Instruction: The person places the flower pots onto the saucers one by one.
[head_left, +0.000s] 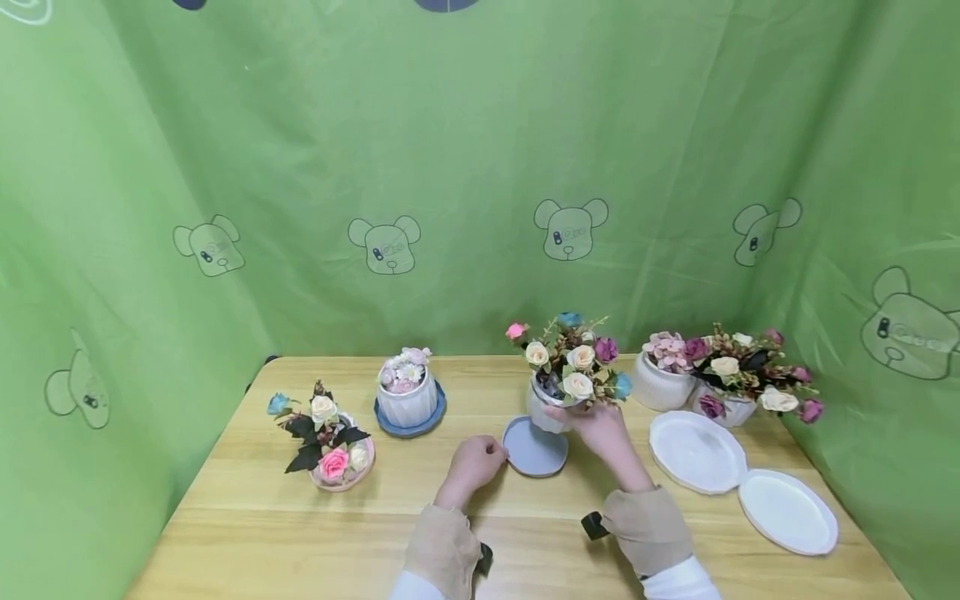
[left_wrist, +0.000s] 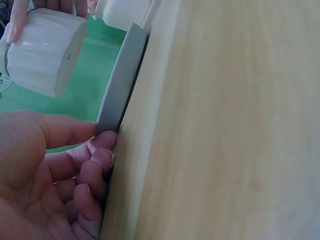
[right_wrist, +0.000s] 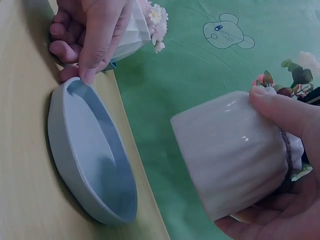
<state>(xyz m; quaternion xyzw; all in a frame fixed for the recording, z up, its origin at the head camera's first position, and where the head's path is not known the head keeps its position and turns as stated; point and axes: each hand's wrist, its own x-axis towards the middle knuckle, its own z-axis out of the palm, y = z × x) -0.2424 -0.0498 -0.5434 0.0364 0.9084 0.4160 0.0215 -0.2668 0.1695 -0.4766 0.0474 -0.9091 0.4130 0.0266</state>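
Note:
My right hand (head_left: 602,431) grips a white ribbed flowerpot (right_wrist: 235,150) near its rim, with fingers and thumb on opposite sides. Cream, blue, purple and pink artificial flowers (head_left: 577,358) fill this pot. It hangs above the far side of a round grey-blue saucer (head_left: 536,447) on the table, and the right wrist view shows air between pot and saucer. My left hand (head_left: 477,462) pinches the saucer's left rim between thumb and forefinger; its other fingers curl against the tabletop, as the left wrist view (left_wrist: 75,175) shows.
Left stand a potted arrangement on a pink saucer (head_left: 367,468) and a white pot (head_left: 408,403) on a blue saucer (head_left: 390,427). At right are two flower-filled white pots (head_left: 660,387) and two white saucers (head_left: 697,452) (head_left: 787,511). Green curtain (head_left: 480,167) surrounds the wooden table (head_left: 300,533).

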